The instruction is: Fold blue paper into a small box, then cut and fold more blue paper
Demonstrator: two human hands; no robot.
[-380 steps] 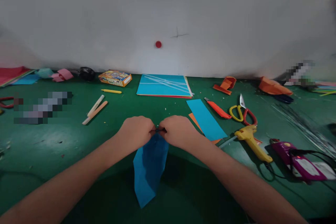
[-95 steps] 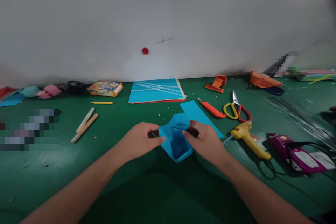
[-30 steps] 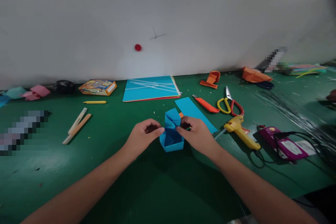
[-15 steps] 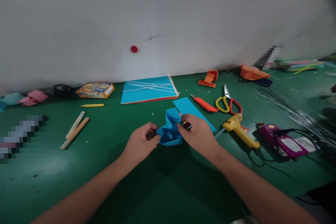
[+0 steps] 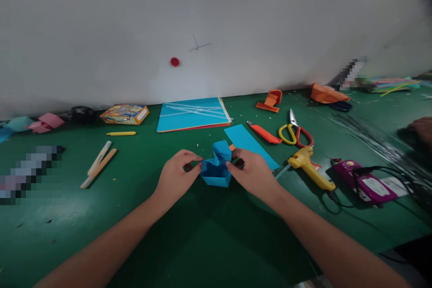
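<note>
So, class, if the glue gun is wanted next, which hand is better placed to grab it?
Probably the right hand: the yellow glue gun lies on its own side. The left hand is farther off, beyond the folded blue paper both hold.

Folded blue piece [image 5: 218,171]: matt paper, sharp creases. Right of it, glue gun [image 5: 310,168]: smooth yellow plastic. Back-right of it, scissors [image 5: 294,131]: shiny metal blades. Behind it, sheet stack [image 5: 189,121]: smooth matt paper; strips [image 5: 199,110] glossy, clear plastic look. Carton [image 5: 124,114], back-left of it: glossy printed card. Tabletop [image 5: 202,243] below it: smooth green, slight sheen.
</note>
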